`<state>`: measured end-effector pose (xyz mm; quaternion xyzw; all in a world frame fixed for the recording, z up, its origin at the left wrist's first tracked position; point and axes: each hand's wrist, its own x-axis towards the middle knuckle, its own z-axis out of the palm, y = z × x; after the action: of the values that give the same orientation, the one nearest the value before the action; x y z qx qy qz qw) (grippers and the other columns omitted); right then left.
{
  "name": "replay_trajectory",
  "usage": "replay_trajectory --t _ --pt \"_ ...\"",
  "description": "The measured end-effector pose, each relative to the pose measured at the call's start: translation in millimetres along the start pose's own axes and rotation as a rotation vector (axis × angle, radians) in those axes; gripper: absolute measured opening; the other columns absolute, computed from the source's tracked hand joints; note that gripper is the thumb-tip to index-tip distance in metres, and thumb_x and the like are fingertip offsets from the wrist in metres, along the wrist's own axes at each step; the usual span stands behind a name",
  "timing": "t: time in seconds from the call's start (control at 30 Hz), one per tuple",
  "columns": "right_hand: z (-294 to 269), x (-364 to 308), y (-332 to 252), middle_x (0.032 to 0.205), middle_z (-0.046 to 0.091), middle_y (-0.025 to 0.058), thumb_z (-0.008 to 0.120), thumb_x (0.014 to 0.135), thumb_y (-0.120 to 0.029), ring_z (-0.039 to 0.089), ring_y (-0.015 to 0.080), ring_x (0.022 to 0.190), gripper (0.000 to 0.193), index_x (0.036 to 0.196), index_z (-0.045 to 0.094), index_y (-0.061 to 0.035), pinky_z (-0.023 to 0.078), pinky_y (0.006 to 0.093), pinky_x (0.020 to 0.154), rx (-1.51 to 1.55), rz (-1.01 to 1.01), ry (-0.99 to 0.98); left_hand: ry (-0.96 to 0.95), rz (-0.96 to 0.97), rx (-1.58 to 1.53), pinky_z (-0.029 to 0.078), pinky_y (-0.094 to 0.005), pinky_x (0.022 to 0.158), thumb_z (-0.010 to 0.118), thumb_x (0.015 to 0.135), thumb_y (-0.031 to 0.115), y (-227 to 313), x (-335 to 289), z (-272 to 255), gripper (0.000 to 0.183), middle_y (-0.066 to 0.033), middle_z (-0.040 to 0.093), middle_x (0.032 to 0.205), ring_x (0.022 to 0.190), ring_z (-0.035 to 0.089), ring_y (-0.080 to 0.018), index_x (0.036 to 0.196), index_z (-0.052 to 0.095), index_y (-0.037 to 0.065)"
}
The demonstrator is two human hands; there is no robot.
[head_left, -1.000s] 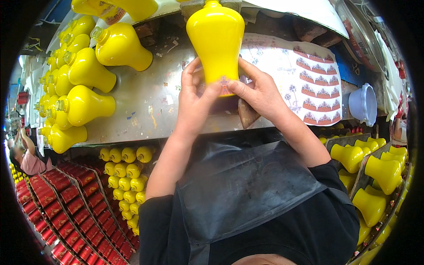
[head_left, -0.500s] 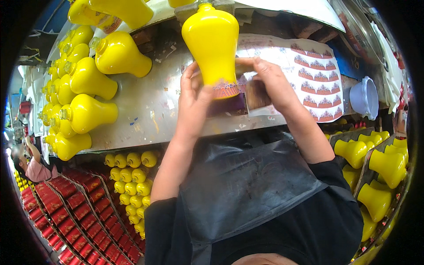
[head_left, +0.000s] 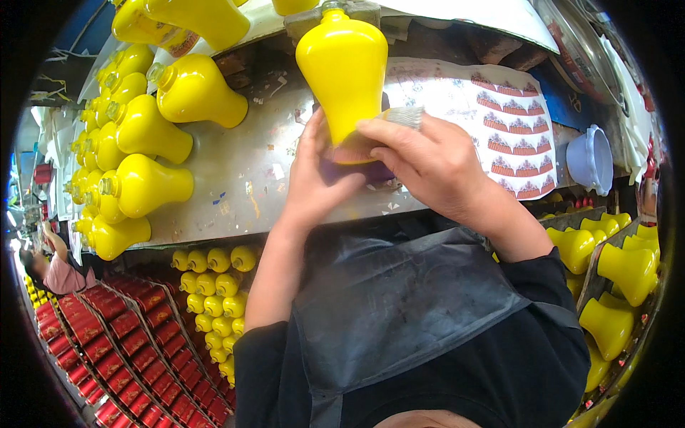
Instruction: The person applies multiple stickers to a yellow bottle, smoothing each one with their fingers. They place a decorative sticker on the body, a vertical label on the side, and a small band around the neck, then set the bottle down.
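Observation:
A glossy yellow bottle (head_left: 344, 71) lies in front of me, its neck pointing away against a grey block (head_left: 300, 21) and its flared base toward me. My left hand (head_left: 314, 167) grips the base end from the left, fingers along its side and thumb near the bottom rim. My right hand (head_left: 435, 153) is closed on what looks like a flat brush (head_left: 403, 116) with pale bristles, its fingertips against the bottle's lower right side. The band around the base is blurred and partly covered by the hands. Something dark purple (head_left: 382, 175) shows under the base.
A sheet of printed red-and-purple decals (head_left: 517, 132) lies on the metal table (head_left: 221, 171) at right, beside a pale lavender tub (head_left: 589, 160). Several yellow bottles (head_left: 153, 185) crowd the left. Racks of yellow bottles (head_left: 606, 328) and red cylinders (head_left: 143, 335) stand below. Another person (head_left: 64, 271) is far left.
My right hand has come up and inward against the bottle, with the brush now above its fingers. My left thumb has moved down toward the base rim. The patterned band looks more blurred.

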<state>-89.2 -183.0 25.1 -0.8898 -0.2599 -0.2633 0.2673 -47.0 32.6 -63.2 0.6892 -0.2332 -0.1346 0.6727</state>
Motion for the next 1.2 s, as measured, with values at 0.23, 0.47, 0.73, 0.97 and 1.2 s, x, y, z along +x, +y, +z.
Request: replay_trajectory --t 0.23,0.47,0.73,0.97,1.2 --pt "4.4 -1.8 4.3 0.09 0.067 0.0089 0.075 0.078 -0.011 0.065 0.0242 0.073 0.037 0.115 0.075 -0.0135 0.052 0.0344 0.062 -0.129 -0.094 0.086 0.153 0.13 0.361 0.037 -0.0397 0.119 0.076 0.092 0.003 -20.8 3.2 1.8 0.077 -0.0167 0.055 0.148 0.136 0.055 -0.0283 0.158 0.036 0.001" --pt "-1.2 -13.4 6.6 0.106 0.067 0.0039 0.059 0.103 -0.021 0.064 0.0126 0.094 0.027 0.123 0.067 -0.0036 0.053 0.0264 0.085 0.637 0.814 -0.023 0.276 0.412 0.689 0.043 -0.0424 0.109 0.085 0.083 0.016 8.6 3.0 -2.9 0.072 -0.0174 0.062 0.136 0.119 0.061 -0.0306 0.147 0.054 0.006" --pt "29.4 -22.2 14.4 0.129 0.068 0.0239 0.066 0.099 -0.035 0.067 0.0265 0.114 0.061 0.145 0.053 0.0031 0.052 0.0358 0.099 0.576 0.864 -0.2 0.362 -0.014 0.325 0.041 -0.0451 0.107 0.078 0.087 0.035 10.0 -13.6 -5.0 0.043 -0.0164 0.062 0.12 0.118 0.056 -0.0348 0.114 0.067 0.003" --pt "31.8 -23.1 11.9 0.129 0.068 0.0226 0.068 0.098 -0.036 0.068 0.0245 0.111 0.063 0.143 0.056 0.0057 0.053 0.0348 0.096 0.563 0.833 -0.15 0.392 -0.142 0.072 0.046 -0.0352 0.099 0.073 0.093 0.018 14.7 -15.6 3.2 0.018 -0.0113 0.065 0.114 0.11 0.059 -0.0222 0.097 0.07 0.001" --pt "30.5 -20.7 8.0 0.122 0.071 0.02 0.069 0.096 -0.038 0.069 0.0222 0.107 0.064 0.142 0.057 0.0052 0.054 0.0329 0.092 0.569 0.903 -0.164 0.424 -0.264 -0.231 0.05 -0.0225 0.076 0.078 0.089 0.008 29.0 -6.5 -1.9 0.011 0.0008 0.067 0.087 0.081 0.059 -0.0056 0.092 0.069 0.003"
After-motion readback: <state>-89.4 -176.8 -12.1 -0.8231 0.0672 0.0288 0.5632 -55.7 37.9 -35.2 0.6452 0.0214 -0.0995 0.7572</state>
